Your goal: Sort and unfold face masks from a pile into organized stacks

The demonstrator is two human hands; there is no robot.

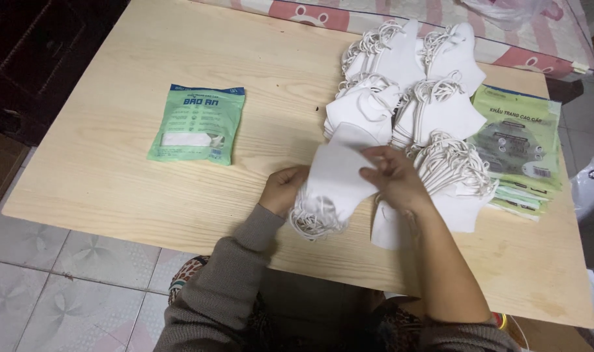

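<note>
Both hands grip a small stack of white masks [333,179] above the table's [114,176] near edge: left hand [282,189] clasps its side, right hand [391,176] pinches the top. Squaring the stack seems underway; next it needs even edges. Filled green packet [198,124] lies well left.

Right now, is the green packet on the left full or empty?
Not empty: the green packet lies flat on the table, and white masks show through its clear window. Whether it is sealed, I cannot tell.
</note>
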